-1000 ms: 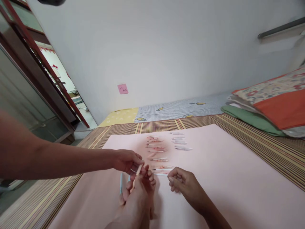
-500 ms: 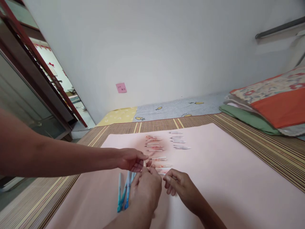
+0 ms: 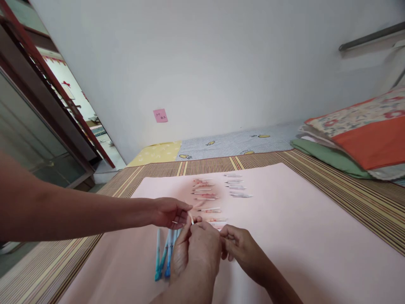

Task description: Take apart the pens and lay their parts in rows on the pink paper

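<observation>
My left hand (image 3: pixel 205 242), at the bottom centre, is closed with its back turned up. A thin white stick, pen-like (image 3: pixel 191 218), stands out of its fingers toward another person's hand (image 3: pixel 171 213). That hand reaches in from the left with its fingertips at the stick. My right hand (image 3: pixel 238 247) is beside my left, fingers curled; what they hold, if anything, is hidden. Just beyond the hands lies a column of slim white pens with reddish prints (image 3: pixel 205 196). Several blue pens (image 3: pixel 163 255) lie to the left of my left hand.
Pale pink paper (image 3: pixel 303 219) covers much of a striped mat (image 3: pixel 215 166). Farther right on it is a second column of slim pens (image 3: pixel 238 186). Folded bedding (image 3: pixel 370 143) is piled at the right, and a pink note (image 3: pixel 160 115) sticks to the wall.
My left hand has moved slightly right, closer to my right hand. The other person's hand has drawn back a little to the left, and more of the white stick's tip shows.
</observation>
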`<move>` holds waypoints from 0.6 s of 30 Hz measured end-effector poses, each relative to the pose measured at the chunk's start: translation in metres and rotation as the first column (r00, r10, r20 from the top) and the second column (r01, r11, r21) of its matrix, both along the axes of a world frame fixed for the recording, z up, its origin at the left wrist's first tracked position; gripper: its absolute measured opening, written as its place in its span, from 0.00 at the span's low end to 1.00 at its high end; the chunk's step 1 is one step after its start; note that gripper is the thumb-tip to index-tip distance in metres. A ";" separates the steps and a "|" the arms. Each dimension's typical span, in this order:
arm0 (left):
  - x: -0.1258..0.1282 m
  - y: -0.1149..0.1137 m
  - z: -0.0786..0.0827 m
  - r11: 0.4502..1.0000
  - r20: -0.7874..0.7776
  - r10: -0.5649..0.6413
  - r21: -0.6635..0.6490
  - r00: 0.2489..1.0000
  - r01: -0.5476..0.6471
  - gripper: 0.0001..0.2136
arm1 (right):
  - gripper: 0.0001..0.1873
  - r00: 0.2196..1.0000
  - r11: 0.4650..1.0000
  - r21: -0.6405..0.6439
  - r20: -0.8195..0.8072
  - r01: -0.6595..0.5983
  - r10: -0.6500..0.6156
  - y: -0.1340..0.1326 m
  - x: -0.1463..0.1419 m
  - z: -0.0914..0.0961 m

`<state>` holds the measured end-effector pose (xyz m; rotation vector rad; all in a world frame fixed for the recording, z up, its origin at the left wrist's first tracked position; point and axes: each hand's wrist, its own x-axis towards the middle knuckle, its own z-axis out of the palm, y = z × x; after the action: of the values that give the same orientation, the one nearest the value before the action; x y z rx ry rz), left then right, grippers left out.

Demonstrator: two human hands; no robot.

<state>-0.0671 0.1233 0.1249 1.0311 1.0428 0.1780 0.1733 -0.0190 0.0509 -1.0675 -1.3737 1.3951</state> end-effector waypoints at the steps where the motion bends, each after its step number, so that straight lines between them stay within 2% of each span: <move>1: -0.001 0.000 0.000 1.000 -0.003 0.005 -0.020 1.000 -0.005 0.07 | 0.12 1.000 1.000 -0.001 -0.004 -0.005 0.005 0.000 -0.001 0.000; 6: -0.004 0.000 0.001 0.990 -0.019 0.085 -0.113 0.996 -0.087 0.06 | 0.07 1.000 1.000 0.007 0.001 -0.005 0.005 0.001 0.000 -0.002; 13: -0.004 -0.002 0.000 0.974 -0.027 0.098 -0.203 0.995 -0.102 0.05 | 0.04 0.999 1.000 0.006 -0.050 -0.019 0.020 -0.003 -0.001 0.003; 18: -0.004 -0.004 0.007 0.955 -0.032 0.136 -0.263 0.990 -0.139 0.05 | 0.04 0.994 0.996 0.000 -0.072 -0.087 0.086 -0.007 -0.005 0.010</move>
<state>-0.0715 0.1194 0.1321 0.7187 1.1178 0.1405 0.1683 -0.0256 0.0610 -0.9603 -1.3796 1.4849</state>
